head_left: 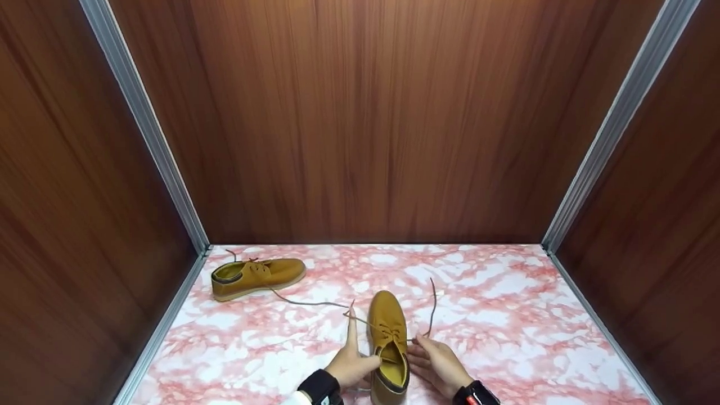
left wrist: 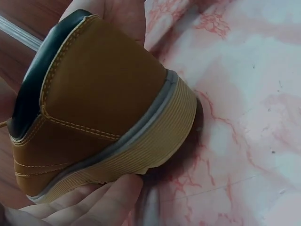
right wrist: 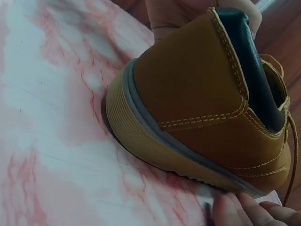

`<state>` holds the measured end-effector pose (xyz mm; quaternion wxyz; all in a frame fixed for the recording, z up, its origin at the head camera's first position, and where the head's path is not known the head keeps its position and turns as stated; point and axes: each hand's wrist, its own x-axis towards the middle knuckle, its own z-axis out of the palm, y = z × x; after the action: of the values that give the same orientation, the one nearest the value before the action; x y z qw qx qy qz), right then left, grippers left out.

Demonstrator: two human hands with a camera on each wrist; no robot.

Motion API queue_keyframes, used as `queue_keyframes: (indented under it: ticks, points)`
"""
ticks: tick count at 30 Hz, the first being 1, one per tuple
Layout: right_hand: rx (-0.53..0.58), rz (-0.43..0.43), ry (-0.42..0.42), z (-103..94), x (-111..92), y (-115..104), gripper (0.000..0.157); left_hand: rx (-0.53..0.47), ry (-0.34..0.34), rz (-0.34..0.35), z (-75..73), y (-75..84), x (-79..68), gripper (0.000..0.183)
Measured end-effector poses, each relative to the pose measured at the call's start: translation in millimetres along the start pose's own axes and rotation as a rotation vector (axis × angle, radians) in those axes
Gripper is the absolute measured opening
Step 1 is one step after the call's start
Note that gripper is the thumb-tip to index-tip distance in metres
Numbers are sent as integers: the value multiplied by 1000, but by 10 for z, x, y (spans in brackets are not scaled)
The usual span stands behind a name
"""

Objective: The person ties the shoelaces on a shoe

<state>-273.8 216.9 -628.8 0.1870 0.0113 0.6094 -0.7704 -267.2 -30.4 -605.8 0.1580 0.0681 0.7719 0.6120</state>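
A tan lace-up shoe (head_left: pixel 387 315) stands toe away from me at the front middle of the table; its dark padded collar (left wrist: pixel 35 70) and ribbed sole (right wrist: pixel 141 136) show up close in the wrist views. My left hand (head_left: pixel 353 360) holds its left side, thumb at the collar, index finger stretched forward, other fingertips along the sole. On the right side, my right hand (head_left: pixel 439 363) touches the shoe with extended fingers. The right lace (head_left: pixel 433 309) runs past the right thumb and index finger, then forward. The left lace (head_left: pixel 360 320) reaches the left index fingertip.
A second tan shoe (head_left: pixel 275 273) lies at the back left, toe to the right, one lace (head_left: pixel 315 304) trailing toward my left hand. Brown wood-grain panels (head_left: pixel 360 124) with metal corner posts (head_left: pixel 152 129) enclose the red-and-white marbled table (head_left: pixel 495 298) on three sides.
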Motion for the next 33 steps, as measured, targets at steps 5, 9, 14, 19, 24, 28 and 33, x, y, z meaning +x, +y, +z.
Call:
queue_keyframes:
  ticks: [5,9,14,19,24,28,33]
  points:
    - [37,-76,40,26,74,-14,72,-76,-1,-44,-8,-39,30,124]
    - [147,-95,111,13,117,-74,65,-125,-7,-78,-9,-42,48,123]
    - [236,-110,139,-19,137,-142,42,-160,-18,-97,15,-31,35,122]
    - [258,-94,124,26,155,-164,30,-135,-9,-87,24,-34,43,121]
    - [176,-99,165,106,166,-122,23,-105,-18,-94,20,-57,55,120]
    - [131,-112,184,141,149,-77,19,-137,-33,-131,11,-71,61,117]
    - [102,-120,181,165,133,-82,18,-157,-50,-127,-18,-47,64,114]
